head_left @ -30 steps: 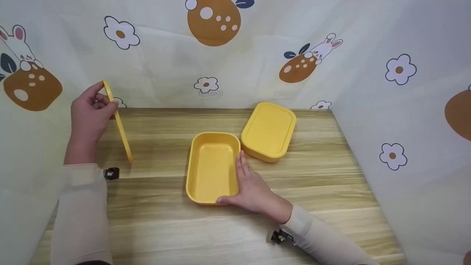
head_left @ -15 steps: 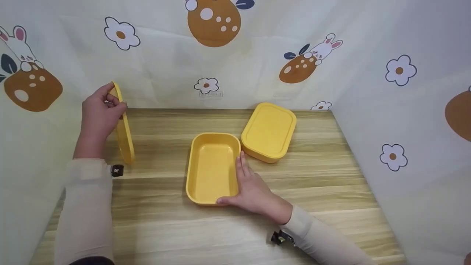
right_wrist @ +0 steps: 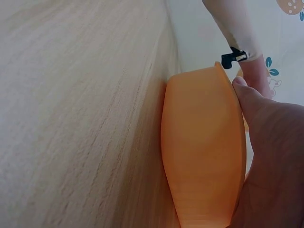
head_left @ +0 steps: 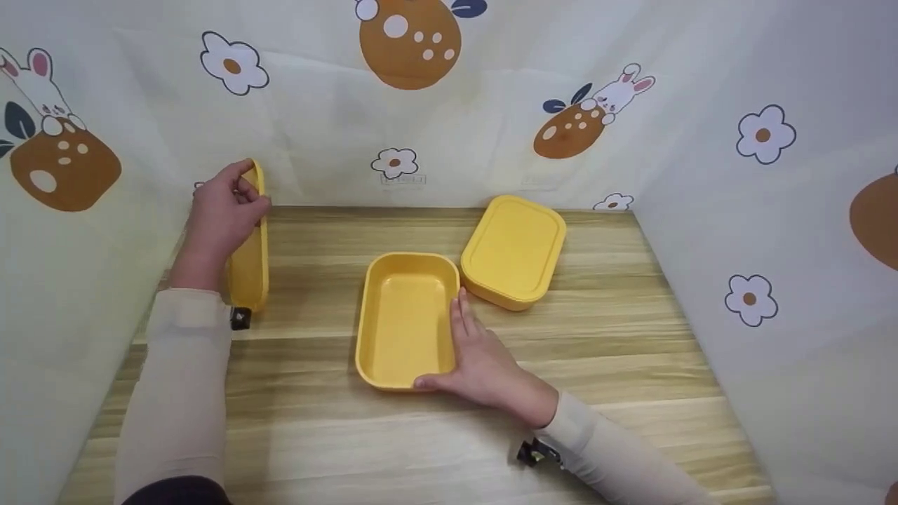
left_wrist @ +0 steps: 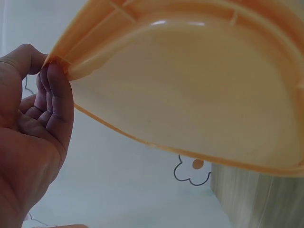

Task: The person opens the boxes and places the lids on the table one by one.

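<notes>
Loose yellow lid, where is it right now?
Head view, left side: the loose yellow lid is seen nearly edge-on, pinched in the left grip, left of the open yellow box.

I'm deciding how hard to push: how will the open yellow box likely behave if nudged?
The open yellow box would probably slide rather than tip, since its base rests flat on the table. It is likely light for its size, being hollow with nothing inside. Its smooth, slightly glossy surface may be somewhat slippery.
</notes>
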Demonstrator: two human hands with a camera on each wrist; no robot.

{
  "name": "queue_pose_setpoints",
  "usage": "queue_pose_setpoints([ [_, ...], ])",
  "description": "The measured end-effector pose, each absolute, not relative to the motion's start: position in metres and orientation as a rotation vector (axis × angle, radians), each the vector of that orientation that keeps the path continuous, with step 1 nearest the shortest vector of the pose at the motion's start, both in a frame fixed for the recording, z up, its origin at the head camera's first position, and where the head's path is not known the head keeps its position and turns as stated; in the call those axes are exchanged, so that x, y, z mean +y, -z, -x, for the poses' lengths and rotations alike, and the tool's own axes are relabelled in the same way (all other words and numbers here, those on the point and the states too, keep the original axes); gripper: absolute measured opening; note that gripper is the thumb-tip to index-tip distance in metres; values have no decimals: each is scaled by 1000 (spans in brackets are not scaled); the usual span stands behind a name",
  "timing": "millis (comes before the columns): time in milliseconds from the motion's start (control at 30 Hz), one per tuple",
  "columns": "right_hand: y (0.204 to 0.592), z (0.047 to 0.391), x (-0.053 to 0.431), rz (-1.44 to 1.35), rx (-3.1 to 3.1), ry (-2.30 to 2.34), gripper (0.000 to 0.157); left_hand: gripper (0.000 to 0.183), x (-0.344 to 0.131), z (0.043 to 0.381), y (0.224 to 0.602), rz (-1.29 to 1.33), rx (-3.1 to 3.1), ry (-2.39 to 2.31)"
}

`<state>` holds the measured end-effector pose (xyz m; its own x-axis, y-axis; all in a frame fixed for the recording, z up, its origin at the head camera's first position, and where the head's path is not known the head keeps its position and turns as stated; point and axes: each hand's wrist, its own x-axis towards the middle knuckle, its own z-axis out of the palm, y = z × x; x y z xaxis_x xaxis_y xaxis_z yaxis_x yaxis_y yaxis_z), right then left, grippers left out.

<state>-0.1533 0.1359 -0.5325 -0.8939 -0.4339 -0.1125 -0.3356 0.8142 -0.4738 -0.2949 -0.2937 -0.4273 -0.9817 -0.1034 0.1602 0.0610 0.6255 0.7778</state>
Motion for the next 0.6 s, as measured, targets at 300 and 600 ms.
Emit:
queue_pose_setpoints([
  [300,534,154,136,606,2789,673,153,70,-282,311,438,2,-2671,1304],
  [600,534,153,137,607,2790,680,153,66,-274,326,446,7,-2712,1305],
])
